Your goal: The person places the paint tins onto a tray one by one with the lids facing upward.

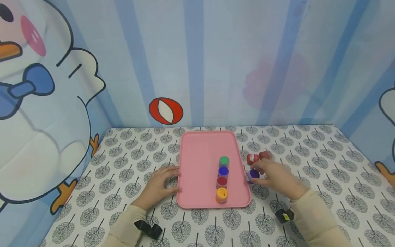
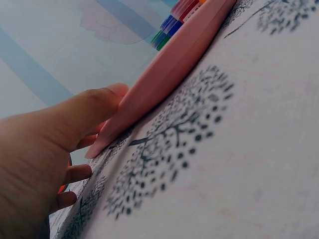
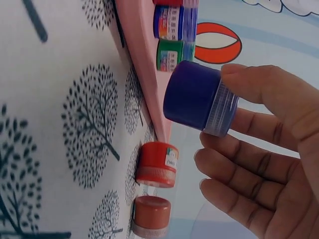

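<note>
Purple jar [image 3: 192,95] is beside the pink tray [image 1: 199,164], pinched by the right hand [image 1: 277,175]. Only the right wrist view plainly shows its clear lid [image 3: 222,110]. Left hand [image 1: 160,185], fingers spread, touches the tray.

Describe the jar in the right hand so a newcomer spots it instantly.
Find the pink tray on the patterned tablecloth. Just past its right edge in the head view, the right hand pinches an indigo jar with a clear ribbed lid. Unlike the red jar and brown jar nearby, this one is held.
</note>
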`<act>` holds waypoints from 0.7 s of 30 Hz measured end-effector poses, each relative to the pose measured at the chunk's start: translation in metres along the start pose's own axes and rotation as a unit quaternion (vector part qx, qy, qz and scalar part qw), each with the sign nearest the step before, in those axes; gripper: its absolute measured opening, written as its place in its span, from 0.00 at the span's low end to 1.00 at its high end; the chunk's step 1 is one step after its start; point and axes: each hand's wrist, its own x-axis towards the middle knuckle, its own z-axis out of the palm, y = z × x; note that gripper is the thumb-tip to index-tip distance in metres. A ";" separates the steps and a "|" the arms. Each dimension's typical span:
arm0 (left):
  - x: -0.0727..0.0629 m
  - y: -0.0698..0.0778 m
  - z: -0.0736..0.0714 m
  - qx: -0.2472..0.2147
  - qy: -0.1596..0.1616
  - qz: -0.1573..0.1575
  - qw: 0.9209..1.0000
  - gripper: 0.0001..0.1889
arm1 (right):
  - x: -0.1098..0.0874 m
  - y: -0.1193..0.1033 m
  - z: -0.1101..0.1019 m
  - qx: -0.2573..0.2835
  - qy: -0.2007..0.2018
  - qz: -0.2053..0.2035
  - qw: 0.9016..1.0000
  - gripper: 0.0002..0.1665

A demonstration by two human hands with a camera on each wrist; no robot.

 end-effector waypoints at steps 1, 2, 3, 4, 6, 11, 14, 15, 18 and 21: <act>0.000 0.000 0.000 0.000 0.002 0.003 1.000 0.27 | 0.000 -0.001 0.000 -0.001 0.000 -0.001 1.000 0.19; 0.000 0.000 0.000 0.000 0.004 0.007 1.000 0.27 | 0.000 -0.003 0.001 -0.003 0.001 -0.005 1.000 0.19; 0.000 -0.001 0.000 0.000 0.006 0.010 1.000 0.27 | 0.000 -0.004 0.001 -0.005 0.001 -0.008 1.000 0.19; 0.000 -0.001 0.000 0.001 0.008 0.014 1.000 0.27 | 0.000 -0.006 0.001 -0.005 0.001 -0.008 1.000 0.18; 0.000 -0.002 0.000 0.003 0.014 0.019 1.000 0.27 | 0.000 -0.008 0.002 -0.004 0.000 -0.011 1.000 0.18; 0.000 -0.002 0.000 0.002 0.018 0.021 1.000 0.27 | 0.001 -0.014 0.004 -0.004 -0.010 -0.017 1.000 0.19; 0.000 -0.002 0.000 0.000 0.017 0.023 1.000 0.27 | 0.001 -0.018 0.006 -0.005 -0.009 -0.020 1.000 0.19; 0.001 -0.002 0.000 0.000 0.018 0.024 1.000 0.27 | 0.001 -0.019 0.007 -0.006 -0.009 -0.021 1.000 0.20; 0.000 -0.002 0.000 0.000 0.017 0.026 1.000 0.27 | 0.001 -0.021 0.008 -0.005 -0.011 -0.026 1.000 0.20; 0.000 -0.002 0.000 0.001 0.016 0.024 1.000 0.27 | 0.002 -0.023 0.010 -0.006 -0.015 -0.038 0.999 0.19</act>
